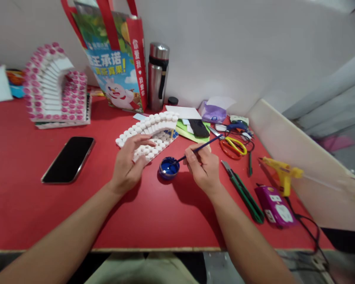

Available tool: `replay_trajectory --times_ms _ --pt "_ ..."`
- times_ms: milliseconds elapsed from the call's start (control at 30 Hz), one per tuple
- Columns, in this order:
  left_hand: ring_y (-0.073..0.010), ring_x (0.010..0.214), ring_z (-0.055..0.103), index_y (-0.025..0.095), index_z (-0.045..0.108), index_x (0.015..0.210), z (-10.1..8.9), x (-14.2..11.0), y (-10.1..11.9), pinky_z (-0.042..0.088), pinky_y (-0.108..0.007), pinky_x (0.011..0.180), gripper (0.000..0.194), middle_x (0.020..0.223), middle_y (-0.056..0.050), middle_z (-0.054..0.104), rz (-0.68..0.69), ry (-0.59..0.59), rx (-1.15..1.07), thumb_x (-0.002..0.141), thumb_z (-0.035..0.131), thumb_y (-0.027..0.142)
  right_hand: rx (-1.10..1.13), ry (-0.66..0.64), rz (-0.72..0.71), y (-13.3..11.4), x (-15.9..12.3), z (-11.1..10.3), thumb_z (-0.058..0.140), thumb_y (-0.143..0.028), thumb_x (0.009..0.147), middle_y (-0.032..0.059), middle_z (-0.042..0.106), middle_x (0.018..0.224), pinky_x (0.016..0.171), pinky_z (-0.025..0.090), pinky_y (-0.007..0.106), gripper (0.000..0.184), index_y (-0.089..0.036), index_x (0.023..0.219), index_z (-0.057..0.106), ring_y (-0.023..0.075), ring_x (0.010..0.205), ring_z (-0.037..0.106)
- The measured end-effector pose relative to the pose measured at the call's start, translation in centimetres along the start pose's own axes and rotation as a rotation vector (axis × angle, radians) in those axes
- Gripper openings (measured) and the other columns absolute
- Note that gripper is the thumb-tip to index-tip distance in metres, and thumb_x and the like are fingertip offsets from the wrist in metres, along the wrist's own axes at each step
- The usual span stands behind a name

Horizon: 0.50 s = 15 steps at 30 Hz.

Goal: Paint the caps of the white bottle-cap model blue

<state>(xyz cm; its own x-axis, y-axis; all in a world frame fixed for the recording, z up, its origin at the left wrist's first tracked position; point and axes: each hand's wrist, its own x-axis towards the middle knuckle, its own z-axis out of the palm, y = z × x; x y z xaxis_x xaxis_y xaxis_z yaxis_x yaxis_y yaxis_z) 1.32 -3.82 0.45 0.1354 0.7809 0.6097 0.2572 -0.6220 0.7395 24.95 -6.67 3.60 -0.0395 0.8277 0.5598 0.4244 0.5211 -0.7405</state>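
Observation:
My right hand is closed in a pinch around a thin dark-blue paintbrush. The brush slants down to the left, its tip inside a small round pot of blue paint on the table. My left hand grips the near left side of a white craft model, its thumb and curved fingers set apart on it. Rows of white round pieces cover the model's curved top and base. A few round pieces at its right end are blue.
On the red table lie a phone, a green utility knife, scissors, a yellow glue gun and a purple power socket. Behind stand a pink-and-white model, a bag and a steel flask.

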Motion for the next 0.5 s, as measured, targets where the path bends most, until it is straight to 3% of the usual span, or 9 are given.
replay_trajectory --times_ms 100,267,367,500 --pt "-0.0277 0.112 0.075 0.020 0.062 0.118 -0.7 2.3 -0.2 0.055 -0.053 0.111 0.041 0.110 -0.007 0.075 -0.058 0.250 -0.008 0.080 0.056 0.008 0.139 0.098 0.091 0.0 0.1 -0.1 0.064 -0.038 0.107 -0.0037 0.066 0.065 0.045 0.042 0.023 0.021 -0.023 0.092 0.066 0.0080 0.043 0.053" --pt "-0.0276 0.115 0.071 0.017 0.060 0.112 -3.0 6.7 -1.9 0.051 -0.052 0.115 0.043 0.112 -0.010 0.075 -0.068 0.373 0.048 0.070 0.057 0.006 0.362 0.247 0.324 -0.3 1.2 -0.1 0.074 -0.048 0.097 -0.0059 0.063 0.054 0.035 0.033 0.020 0.030 -0.023 0.084 0.063 0.0077 0.035 0.047" --pt "-0.0305 0.127 0.066 0.019 0.060 0.114 -3.6 6.4 -3.9 0.048 -0.055 0.118 0.036 0.127 -0.011 0.072 -0.219 0.435 0.157 0.079 0.056 0.011 0.421 0.235 0.460 -0.7 2.8 -0.2 0.079 -0.048 0.089 -0.0066 0.060 0.048 0.030 0.029 0.019 0.034 -0.022 0.075 0.061 0.0075 0.030 0.043" --pt "-0.0326 0.134 0.063 0.020 0.061 0.120 -2.8 4.3 -6.1 0.047 -0.054 0.121 0.038 0.134 -0.014 0.068 -0.335 0.446 0.248 0.083 0.057 0.019 0.461 0.277 0.453 -1.4 5.6 -0.7 0.080 -0.042 0.081 -0.0059 0.059 0.045 0.030 0.030 0.019 0.030 -0.022 0.070 0.062 0.0074 0.029 0.042"
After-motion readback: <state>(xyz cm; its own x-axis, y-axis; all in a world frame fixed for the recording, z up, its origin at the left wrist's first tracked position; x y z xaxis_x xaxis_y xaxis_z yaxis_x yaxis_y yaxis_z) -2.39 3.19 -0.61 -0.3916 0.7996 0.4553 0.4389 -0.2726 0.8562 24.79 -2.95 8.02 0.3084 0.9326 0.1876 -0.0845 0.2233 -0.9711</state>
